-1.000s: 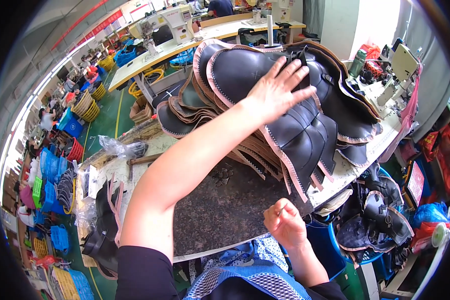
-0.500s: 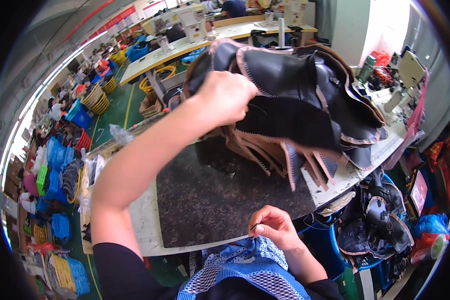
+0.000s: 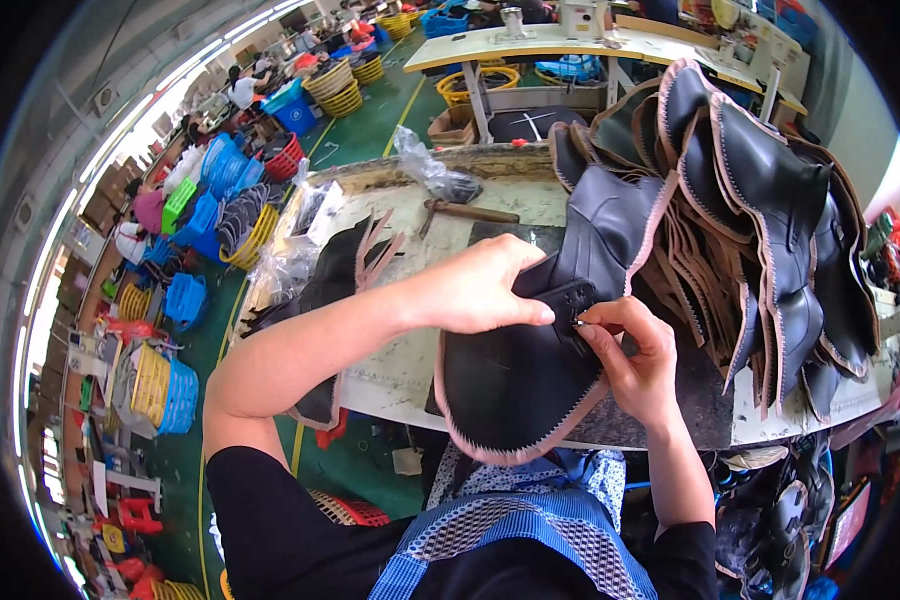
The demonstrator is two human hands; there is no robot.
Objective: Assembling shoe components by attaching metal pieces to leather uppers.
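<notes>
A black leather boot upper (image 3: 518,385) with a pale pinkish zigzag-cut edge lies across a dark mat in front of me. Across its middle runs a short black strap (image 3: 568,297) with small holes. My left hand (image 3: 495,288) grips the upper at this strap, its thumb along the strap and its other fingers partly hidden. At the strap's right end, my right hand (image 3: 634,352) pinches something tiny with a slight metallic glint, too small to name. A thick pile of similar uppers (image 3: 770,240) stands to the right of both hands.
A hammer (image 3: 470,211) and a crumpled plastic bag (image 3: 432,168) lie at the table's far side. More black pieces (image 3: 335,290) hang over the left edge. A basket of uppers (image 3: 780,520) stands low at the right, and a bench with sewing machines (image 3: 580,45) is beyond.
My left hand has brought an upper from the pile down onto the mat. My right hand has moved up from the table's front edge to the strap. The view has swung left.
</notes>
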